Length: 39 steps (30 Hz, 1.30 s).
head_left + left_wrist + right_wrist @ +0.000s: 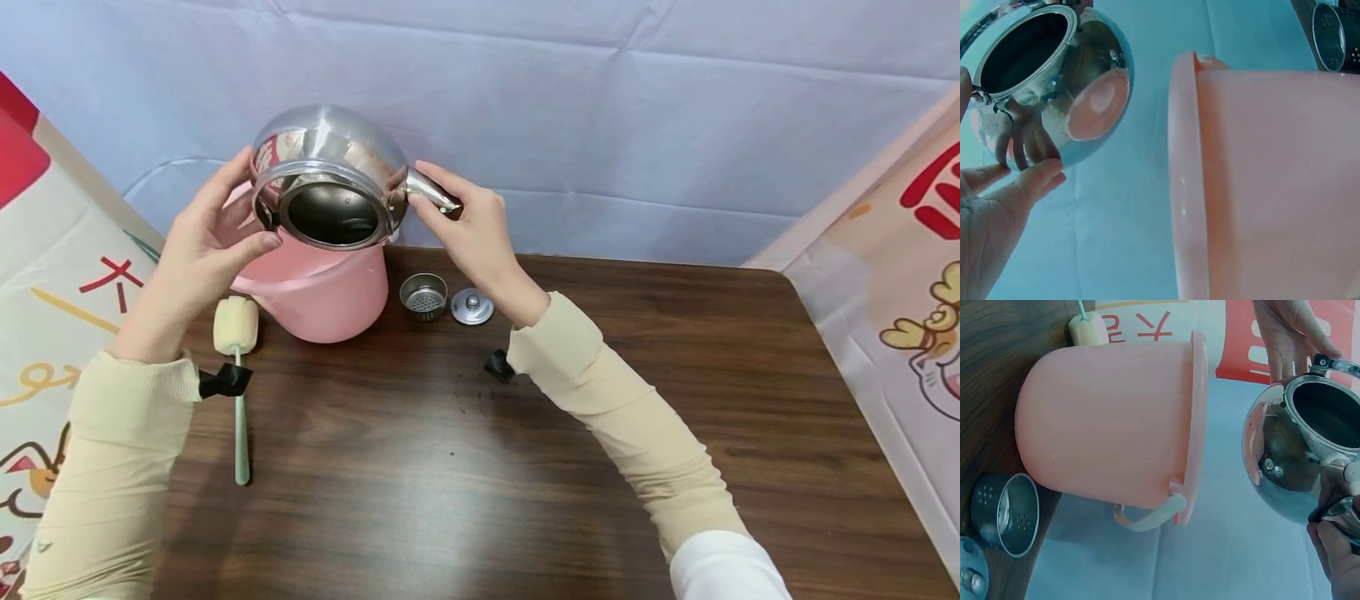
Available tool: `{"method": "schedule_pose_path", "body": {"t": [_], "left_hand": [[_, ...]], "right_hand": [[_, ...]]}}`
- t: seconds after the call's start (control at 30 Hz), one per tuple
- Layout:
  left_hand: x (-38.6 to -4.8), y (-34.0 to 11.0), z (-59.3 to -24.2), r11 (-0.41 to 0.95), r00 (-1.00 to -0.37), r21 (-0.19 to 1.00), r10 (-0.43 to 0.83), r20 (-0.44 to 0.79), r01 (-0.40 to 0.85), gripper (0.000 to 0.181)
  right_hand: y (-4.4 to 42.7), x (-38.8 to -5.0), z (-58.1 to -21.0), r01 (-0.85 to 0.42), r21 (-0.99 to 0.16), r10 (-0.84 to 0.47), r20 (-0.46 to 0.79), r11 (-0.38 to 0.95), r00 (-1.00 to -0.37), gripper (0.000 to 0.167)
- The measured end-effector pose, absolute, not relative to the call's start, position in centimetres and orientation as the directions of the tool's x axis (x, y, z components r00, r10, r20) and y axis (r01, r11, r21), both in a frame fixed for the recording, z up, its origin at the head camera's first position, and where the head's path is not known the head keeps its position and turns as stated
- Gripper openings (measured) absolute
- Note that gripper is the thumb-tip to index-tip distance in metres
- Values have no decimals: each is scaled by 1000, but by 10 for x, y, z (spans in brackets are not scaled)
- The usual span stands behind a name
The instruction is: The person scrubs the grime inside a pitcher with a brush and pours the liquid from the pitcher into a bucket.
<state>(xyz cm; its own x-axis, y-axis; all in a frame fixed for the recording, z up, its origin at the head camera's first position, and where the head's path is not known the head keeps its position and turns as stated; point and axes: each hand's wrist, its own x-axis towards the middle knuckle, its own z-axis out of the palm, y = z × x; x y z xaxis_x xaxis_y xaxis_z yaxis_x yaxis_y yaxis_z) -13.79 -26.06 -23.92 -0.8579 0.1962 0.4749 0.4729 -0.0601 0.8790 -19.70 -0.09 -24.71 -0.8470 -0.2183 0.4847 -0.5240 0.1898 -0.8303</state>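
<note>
A shiny steel teapot [330,137] is held up over a pink bucket [330,300], tipped so its lidless dark mouth faces me. My left hand [202,242] grips its left side, the fingers on the round body and the thumb near the joint of the arched handle [300,169]. On the right, my right hand [476,225] pinches the short tapered spout [431,190]. Both hands and the teapot [1100,56] also appear in the wrist views. The inside of the teapot is too dark to make out.
Right of the bucket, a perforated metal strainer cup [423,297] and a small round lid [472,307] lie on the brown wooden table [450,500]. A sponge brush with a green handle [241,442] lies to the left. Cloth backdrops [675,150] surround the table.
</note>
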Motion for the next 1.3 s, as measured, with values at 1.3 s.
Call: {"method": "schedule_pose_path", "body": {"t": [1.3], "left_hand": [[-134,-201,-244,489,-797,632,306,521,601,75]], "right_hand": [[68,-161,-237,-502,-731,-214,457,463,-863,25]]}}
